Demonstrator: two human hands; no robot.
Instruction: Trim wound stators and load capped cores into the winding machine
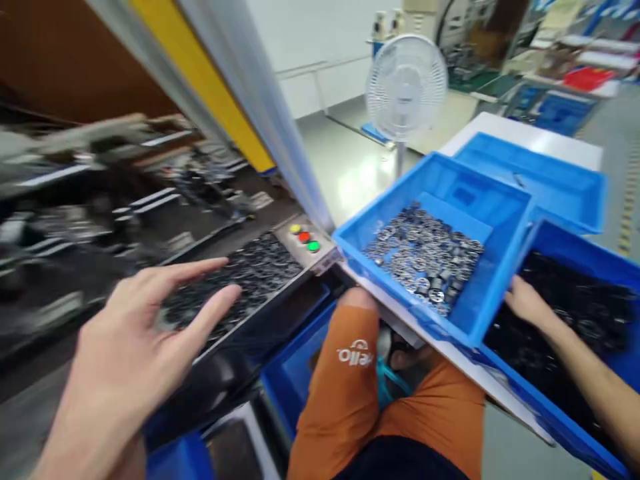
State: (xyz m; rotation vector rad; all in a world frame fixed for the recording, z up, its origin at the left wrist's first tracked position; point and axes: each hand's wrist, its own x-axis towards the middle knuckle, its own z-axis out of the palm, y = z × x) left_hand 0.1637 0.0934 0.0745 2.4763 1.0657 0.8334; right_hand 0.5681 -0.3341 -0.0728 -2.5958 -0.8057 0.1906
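In blue bin (560, 240), right hand (525, 303) half-hidden.

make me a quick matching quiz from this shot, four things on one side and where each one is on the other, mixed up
Things:
1. left hand
2. right hand
3. silver metal rings
4. white fan

Places:
A. lying in the middle blue bin
B. standing on the floor behind the bins
C. reaching into the blue bin of black parts
D. spread open, fingers raised over the tray of dark rings beside the button panel

Pairs: 1-D, 2-C, 3-A, 4-B
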